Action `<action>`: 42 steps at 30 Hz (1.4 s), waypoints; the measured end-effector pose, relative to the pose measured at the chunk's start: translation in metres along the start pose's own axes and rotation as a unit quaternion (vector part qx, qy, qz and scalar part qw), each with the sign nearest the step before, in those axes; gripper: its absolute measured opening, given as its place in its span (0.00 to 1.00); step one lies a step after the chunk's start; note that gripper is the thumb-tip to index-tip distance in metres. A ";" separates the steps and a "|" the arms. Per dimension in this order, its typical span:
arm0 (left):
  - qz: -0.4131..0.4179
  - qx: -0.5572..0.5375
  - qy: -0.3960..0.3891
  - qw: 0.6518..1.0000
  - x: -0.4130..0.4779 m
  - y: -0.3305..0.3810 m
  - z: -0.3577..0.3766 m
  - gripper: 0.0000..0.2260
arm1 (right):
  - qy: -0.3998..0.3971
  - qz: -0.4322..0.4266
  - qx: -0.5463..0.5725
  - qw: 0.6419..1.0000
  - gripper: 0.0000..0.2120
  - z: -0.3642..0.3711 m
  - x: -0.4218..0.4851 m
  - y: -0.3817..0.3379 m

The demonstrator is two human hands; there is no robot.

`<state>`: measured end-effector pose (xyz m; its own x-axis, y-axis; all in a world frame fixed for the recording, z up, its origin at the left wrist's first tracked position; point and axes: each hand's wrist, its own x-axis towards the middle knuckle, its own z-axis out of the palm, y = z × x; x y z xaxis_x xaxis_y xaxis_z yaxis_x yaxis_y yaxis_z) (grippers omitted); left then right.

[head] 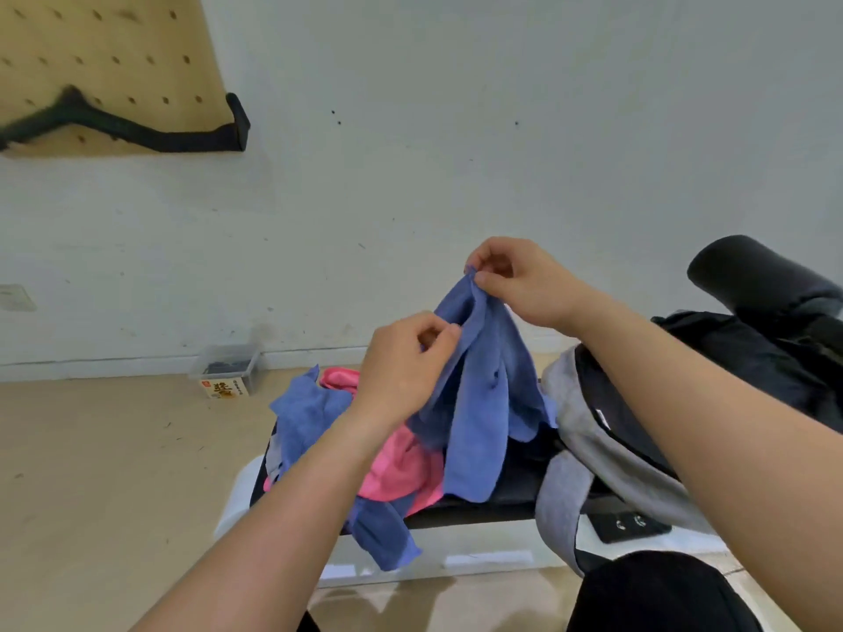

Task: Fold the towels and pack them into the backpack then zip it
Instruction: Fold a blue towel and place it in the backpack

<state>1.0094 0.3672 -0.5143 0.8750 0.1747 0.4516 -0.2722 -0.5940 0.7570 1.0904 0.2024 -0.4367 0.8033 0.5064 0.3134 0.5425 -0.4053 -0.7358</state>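
White wall [456, 130], dark bench [497, 499]. Blue towel [479, 403] is hanging over the bench's middle: right hand [515, 280] pinching its top corner, left hand [406, 358] pinching an edge lower (backpack [588, 431] lying at right end). Advised: sliding left hand along the hem to the next corner.

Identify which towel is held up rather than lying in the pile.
The blue towel pinched by the left hand and right hand; the pink towel and other blue towels lie below.

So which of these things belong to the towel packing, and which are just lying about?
For the job: held blue towel, pinched by left hand and right hand; pink towel; loose blue towel; backpack.
Lying about: plastic box; pegboard.
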 end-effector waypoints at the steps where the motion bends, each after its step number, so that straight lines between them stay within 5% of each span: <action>1: -0.009 -0.005 0.021 1.000 0.005 0.001 -0.005 0.05 | -0.002 -0.002 0.004 1.000 0.09 -0.005 0.000 -0.007; 2: -0.011 -0.003 0.023 1.000 0.009 0.004 -0.008 0.02 | -0.003 -0.001 0.007 1.000 0.09 -0.009 0.000 -0.014; 5: -0.002 0.004 -0.004 1.000 0.023 0.009 -0.010 0.13 | -0.002 0.008 0.014 1.000 0.09 -0.020 0.001 -0.032; 9: -0.003 -0.013 -0.014 1.000 0.029 0.018 -0.011 0.03 | 0.033 0.011 0.002 0.999 0.08 -0.031 0.002 -0.044; 13: -0.017 0.016 -0.048 0.999 0.019 0.010 -0.019 0.07 | 0.114 0.032 -0.014 0.993 0.07 -0.037 0.002 -0.037; 25: -0.144 0.148 -0.082 0.975 0.001 -0.041 -0.077 0.11 | 0.165 0.096 -0.049 0.980 0.07 -0.041 -0.005 -0.003; 32: -0.224 0.089 -0.063 0.969 -0.001 -0.062 -0.092 0.09 | 0.181 0.132 -0.067 0.972 0.08 -0.044 -0.007 0.013; 42: -0.102 0.053 -0.065 0.991 0.001 -0.056 -0.087 0.18 | 0.216 0.155 -0.054 0.962 0.10 -0.049 -0.005 0.029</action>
<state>0.9907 0.4684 -0.5152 0.9537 0.2010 0.2236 -0.0464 -0.6364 0.7700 1.1137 0.1505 -0.4298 0.9453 -0.0066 0.3260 0.2633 -0.5744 -0.7751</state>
